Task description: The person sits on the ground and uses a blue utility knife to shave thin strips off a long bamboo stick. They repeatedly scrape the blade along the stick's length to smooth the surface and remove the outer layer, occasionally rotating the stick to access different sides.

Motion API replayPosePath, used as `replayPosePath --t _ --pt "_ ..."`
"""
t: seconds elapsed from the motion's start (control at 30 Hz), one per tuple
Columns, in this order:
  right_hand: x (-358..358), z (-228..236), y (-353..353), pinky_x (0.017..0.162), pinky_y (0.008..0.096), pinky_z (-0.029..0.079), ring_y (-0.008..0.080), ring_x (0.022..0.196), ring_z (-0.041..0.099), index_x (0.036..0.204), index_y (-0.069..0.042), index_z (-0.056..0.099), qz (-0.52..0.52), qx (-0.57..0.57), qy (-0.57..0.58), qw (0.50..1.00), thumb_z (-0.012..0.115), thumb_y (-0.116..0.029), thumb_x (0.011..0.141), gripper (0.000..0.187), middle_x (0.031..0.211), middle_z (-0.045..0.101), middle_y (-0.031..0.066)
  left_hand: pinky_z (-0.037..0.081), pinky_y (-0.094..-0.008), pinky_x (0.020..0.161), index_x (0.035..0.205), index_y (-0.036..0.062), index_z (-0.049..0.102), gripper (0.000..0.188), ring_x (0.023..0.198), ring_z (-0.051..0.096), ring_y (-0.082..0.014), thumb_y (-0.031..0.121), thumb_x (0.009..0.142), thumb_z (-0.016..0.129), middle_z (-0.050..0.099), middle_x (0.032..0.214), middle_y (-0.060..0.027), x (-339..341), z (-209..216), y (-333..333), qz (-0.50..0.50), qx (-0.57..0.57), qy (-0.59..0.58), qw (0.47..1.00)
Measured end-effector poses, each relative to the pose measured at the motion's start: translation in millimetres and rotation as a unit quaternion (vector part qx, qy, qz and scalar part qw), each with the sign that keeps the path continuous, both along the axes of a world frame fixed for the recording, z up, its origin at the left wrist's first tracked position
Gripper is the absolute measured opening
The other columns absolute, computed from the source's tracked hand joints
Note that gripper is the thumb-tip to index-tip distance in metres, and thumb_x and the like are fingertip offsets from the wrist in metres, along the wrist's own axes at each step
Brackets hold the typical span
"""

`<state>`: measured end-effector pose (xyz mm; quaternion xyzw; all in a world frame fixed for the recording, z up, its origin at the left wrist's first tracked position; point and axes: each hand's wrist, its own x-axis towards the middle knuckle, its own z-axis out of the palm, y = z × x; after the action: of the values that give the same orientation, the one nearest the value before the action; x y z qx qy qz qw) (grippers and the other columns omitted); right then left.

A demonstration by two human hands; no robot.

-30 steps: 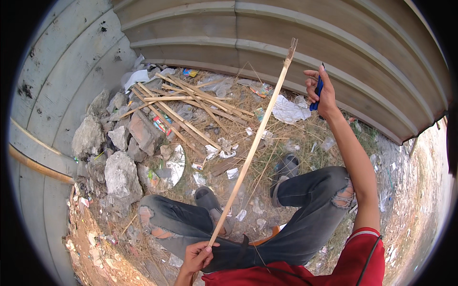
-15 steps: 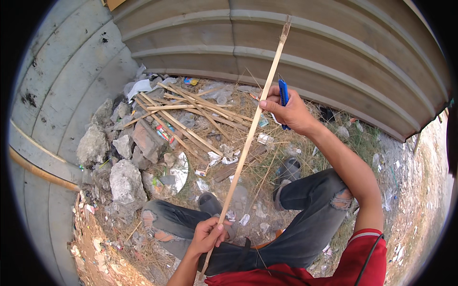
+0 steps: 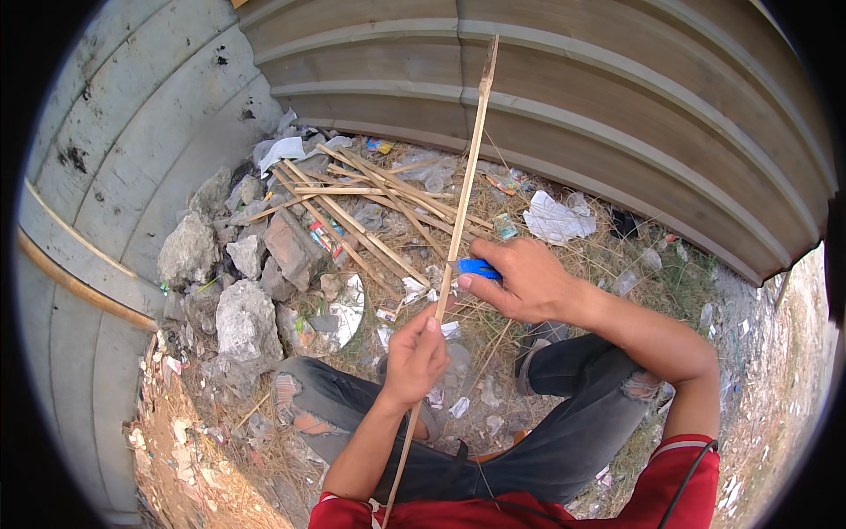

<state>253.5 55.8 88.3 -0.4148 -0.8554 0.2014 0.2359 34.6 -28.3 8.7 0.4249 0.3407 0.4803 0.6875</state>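
A long, thin bamboo strip (image 3: 472,167) runs from my lap up toward the metal wall, its far end darker and rough. My left hand (image 3: 414,357) is closed round it at about mid-length, thumb along the strip. Just beyond, my right hand (image 3: 529,280) grips a blue utility knife (image 3: 478,269). The knife's tip meets the strip, a little above my left hand; most of its handle is hidden in my fist.
Several cut bamboo strips (image 3: 379,196) lie in a loose pile ahead. Left of them are broken rocks (image 3: 242,326) and litter. A corrugated metal wall (image 3: 608,88) stands at the back, a pale panel wall (image 3: 115,176) at the left. White paper (image 3: 559,218) lies near the wall.
My left hand has moved up the strip. My right hand has let go of the strip, come lower, and turned the knife so its tip meets the strip.
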Motion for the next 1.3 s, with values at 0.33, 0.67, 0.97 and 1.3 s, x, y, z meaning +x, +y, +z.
replayPosePath --t 0.33,0.67,0.97,1.3 --pt "-9.0 -9.7 19.6 0.061 0.0545 0.052 0.0451 0.065 0.066 0.092 -0.004 0.067 -0.042 0.046 -0.098 0.993 0.053 -0.051 0.101 0.050 0.063 0.064 0.0210 0.024 -0.0220 0.042 0.157 0.0039 0.035 0.049 0.044 0.022 -0.0037 0.021 0.112 0.042 0.030 0.057 0.0061 -4.5 -0.3 -9.6 0.017 -0.041 -0.049 0.998" --pt "-25.0 -22.1 -5.8 0.062 0.0551 0.053 0.0463 0.066 0.067 0.090 -0.001 0.070 0.074 0.006 -0.123 0.990 0.054 -0.049 0.100 0.052 0.064 0.064 0.0232 0.024 -0.0221 0.041 0.157 0.0058 0.037 0.047 0.045 0.022 -0.0040 0.016 0.111 0.043 0.031 0.057 0.0049 -15.0 -19.7 -14.7 0.039 -0.033 -0.031 0.998" --pt "35.2 -25.2 70.7 0.064 0.0525 0.051 0.0429 0.065 0.065 0.089 -0.001 0.071 -0.120 0.028 -0.049 0.991 0.049 -0.055 0.102 0.059 0.061 0.063 0.0200 0.026 -0.0221 0.044 0.156 0.0026 0.038 0.047 0.048 0.025 -0.0042 0.015 0.111 0.044 0.031 0.058 0.0046 -20.6 -36.4 -58.4 -0.029 -0.070 -0.039 0.996" --pt "50.8 -33.9 76.0 0.063 0.0518 0.046 0.0434 0.068 0.062 0.089 -0.004 0.071 -0.170 0.087 -0.063 0.980 0.057 -0.050 0.099 0.048 0.067 0.062 0.0210 0.025 -0.0209 0.044 0.155 0.0005 0.037 0.049 0.047 0.022 -0.0037 0.019 0.111 0.044 0.029 0.057 0.0049 -36.6 -38.4 -77.4 -0.060 -0.125 -0.045 0.989"
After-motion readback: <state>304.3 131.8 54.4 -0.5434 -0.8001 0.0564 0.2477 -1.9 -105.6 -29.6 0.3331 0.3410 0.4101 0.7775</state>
